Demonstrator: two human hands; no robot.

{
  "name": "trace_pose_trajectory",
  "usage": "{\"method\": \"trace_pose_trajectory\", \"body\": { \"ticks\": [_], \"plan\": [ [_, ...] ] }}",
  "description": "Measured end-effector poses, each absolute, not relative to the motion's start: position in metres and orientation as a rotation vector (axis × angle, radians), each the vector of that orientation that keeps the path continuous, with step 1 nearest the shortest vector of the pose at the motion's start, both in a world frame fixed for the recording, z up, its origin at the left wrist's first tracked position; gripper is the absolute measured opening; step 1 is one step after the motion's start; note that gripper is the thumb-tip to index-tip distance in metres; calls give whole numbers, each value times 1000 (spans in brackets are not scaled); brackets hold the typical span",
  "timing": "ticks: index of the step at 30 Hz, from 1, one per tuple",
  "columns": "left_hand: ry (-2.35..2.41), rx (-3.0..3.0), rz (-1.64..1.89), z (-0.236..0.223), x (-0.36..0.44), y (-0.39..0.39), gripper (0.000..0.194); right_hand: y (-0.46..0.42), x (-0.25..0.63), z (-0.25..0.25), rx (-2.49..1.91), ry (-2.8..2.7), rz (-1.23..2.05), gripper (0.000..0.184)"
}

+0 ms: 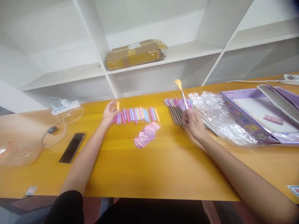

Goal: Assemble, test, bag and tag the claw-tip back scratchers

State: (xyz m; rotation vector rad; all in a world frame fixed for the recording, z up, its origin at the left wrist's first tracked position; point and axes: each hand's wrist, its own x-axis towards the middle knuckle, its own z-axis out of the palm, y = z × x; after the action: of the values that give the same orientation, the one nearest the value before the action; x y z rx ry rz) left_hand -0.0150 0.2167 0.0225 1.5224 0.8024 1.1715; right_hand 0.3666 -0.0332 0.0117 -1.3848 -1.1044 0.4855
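My left hand [110,112] pinches a short orange stick [118,105], held upright at the left end of a row of short sticks [135,115] in pink, purple, blue and orange. In my right hand [192,122] is a silver rod with a yellow fanned tip [184,99], tip pointing up. Its fingers close around the lower part of the rod. Beneath and beside that hand lies a bunch of similar silver rods [174,115] with pink, blue and purple looped ends. Several small pink printed cards [146,135] are spread in a loose pile in front of the row.
Clear plastic wrappers [224,119] lie to the right, beside an open purple box [247,124]. On the left are a phone [72,147], a white power strip [65,107] with a cable, and a plastic bag [20,154]. A taped carton [134,55] sits on the shelf behind.
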Motion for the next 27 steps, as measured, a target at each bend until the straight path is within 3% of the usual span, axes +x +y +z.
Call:
{"method": "trace_pose_trajectory", "body": {
  "ticks": [4,7,11,16,20,27],
  "plan": [
    [552,1227,869,52,14,168,71,-34,345,13,-1035,-989,1015,47],
    [515,1079,589,62,34,131,58,-38,336,11,-968,-968,1188,45],
    [520,1127,421,52,58,89,48,-42,332,6,-999,-997,1286,40],
    [548,1268,379,25,78,40,53,-44,330,7,-940,-975,1306,29],
    [515,1280,362,10,81,13,58,-48,324,12,-917,-1025,1347,39],
    [441,1273,308,1,74,0,49,-58,313,19,-984,-1090,1355,22]
  ]
}}
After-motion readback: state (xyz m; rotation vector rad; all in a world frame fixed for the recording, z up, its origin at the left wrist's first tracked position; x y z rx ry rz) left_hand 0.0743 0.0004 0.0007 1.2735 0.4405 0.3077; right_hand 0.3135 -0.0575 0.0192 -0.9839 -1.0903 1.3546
